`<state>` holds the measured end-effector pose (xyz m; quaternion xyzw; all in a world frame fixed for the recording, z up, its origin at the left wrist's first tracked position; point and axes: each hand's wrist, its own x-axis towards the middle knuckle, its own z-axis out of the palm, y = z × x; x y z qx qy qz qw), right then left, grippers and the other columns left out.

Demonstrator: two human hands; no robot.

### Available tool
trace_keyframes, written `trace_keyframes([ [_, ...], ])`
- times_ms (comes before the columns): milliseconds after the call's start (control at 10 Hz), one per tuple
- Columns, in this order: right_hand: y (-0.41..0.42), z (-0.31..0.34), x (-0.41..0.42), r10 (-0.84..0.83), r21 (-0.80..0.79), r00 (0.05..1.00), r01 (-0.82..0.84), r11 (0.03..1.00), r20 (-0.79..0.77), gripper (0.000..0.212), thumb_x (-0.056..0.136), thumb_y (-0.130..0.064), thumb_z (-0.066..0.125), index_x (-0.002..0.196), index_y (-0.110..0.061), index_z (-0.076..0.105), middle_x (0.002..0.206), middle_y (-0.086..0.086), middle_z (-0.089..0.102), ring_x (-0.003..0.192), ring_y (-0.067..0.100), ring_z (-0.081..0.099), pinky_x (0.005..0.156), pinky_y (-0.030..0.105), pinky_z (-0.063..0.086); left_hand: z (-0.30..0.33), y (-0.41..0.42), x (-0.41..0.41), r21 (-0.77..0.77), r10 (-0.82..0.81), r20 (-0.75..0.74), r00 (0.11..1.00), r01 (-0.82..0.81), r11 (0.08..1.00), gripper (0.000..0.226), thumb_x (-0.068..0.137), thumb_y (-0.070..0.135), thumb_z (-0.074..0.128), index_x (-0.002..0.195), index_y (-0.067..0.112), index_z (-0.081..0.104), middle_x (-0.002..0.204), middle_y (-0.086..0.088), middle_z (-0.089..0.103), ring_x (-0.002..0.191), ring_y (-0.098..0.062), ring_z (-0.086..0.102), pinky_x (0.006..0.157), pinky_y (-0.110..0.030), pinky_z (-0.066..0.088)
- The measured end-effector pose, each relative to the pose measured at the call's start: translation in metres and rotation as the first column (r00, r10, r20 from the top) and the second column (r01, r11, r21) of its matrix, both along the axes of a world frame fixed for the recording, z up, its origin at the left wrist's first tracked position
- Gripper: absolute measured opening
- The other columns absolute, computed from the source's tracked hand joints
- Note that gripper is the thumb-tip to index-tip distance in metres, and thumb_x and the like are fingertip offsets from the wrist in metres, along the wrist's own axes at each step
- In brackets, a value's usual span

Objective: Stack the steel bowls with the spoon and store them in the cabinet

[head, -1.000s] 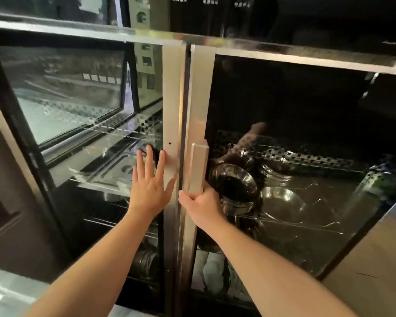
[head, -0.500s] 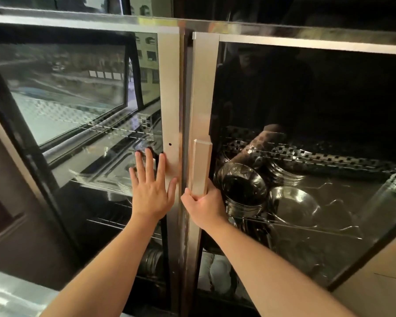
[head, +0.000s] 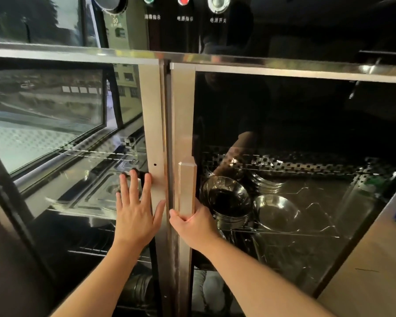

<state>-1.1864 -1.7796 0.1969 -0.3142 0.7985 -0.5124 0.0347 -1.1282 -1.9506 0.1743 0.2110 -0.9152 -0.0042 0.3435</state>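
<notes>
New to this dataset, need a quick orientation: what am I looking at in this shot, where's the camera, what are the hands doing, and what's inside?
There is no robot here. A person works with bare hands, and the single wide-angle camera sits on their head, looking forward and down, so the two forearms come in from the bottom.

In front is a steel cabinet with two glass doors, below a dark control panel with indicator lights. The left hand lies flat, fingers spread, against the left door. The right hand is wrapped around the bottom of the vertical handle on the right door.

Behind the right glass, a stack of steel bowls stands on a wire shelf, with a single bowl beside it. I cannot make out a spoon. Both doors look shut or nearly so.
</notes>
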Motion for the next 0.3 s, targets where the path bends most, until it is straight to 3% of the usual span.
trace_keyframes([
  [100, 0.011, 0.017, 0.006, 0.069, 0.139, 0.992, -0.084, 0.987, 0.109, 0.051, 0.07, -0.072, 0.063, 0.115, -0.049, 0.057, 0.097, -0.021, 0.069, 0.09, 0.0, 0.067, 0.08, 0.031, 0.059, 0.008, 0.001, 0.009, 0.061, -0.033, 0.024, 0.999, 0.032, 0.998, 0.085, 0.093, 0.069, 0.034, 0.16, 0.029, 0.0, 0.168, -0.006, -0.01, 0.153, -0.031, -0.011, 0.115, -0.055, 0.015],
  [200, 0.036, 0.052, 0.002, 0.15, 0.339, 0.973, -0.203, 0.919, 0.177, 0.046, 0.058, -0.082, 0.067, 0.096, -0.058, 0.055, 0.094, -0.022, 0.066, 0.087, 0.0, 0.064, 0.071, 0.025, 0.052, 0.031, 0.01, 0.021, 0.176, -0.076, 0.032, 0.997, 0.069, 0.982, 0.082, 0.089, 0.065, 0.047, 0.156, 0.036, 0.011, 0.165, -0.006, 0.017, 0.148, -0.032, 0.026, 0.108, -0.054, 0.036],
  [300, 0.081, 0.084, -0.001, 0.175, 0.42, 0.979, -0.201, 0.885, 0.101, 0.058, 0.063, -0.079, 0.066, 0.11, -0.048, 0.054, 0.097, -0.013, 0.067, 0.084, 0.004, 0.068, 0.073, 0.029, 0.058, 0.058, 0.03, 0.042, 0.259, -0.108, 0.028, 0.994, 0.097, 0.961, 0.072, 0.086, 0.062, 0.055, 0.147, 0.035, 0.028, 0.148, 0.0, 0.048, 0.129, -0.022, 0.054, 0.097, -0.043, 0.051],
])
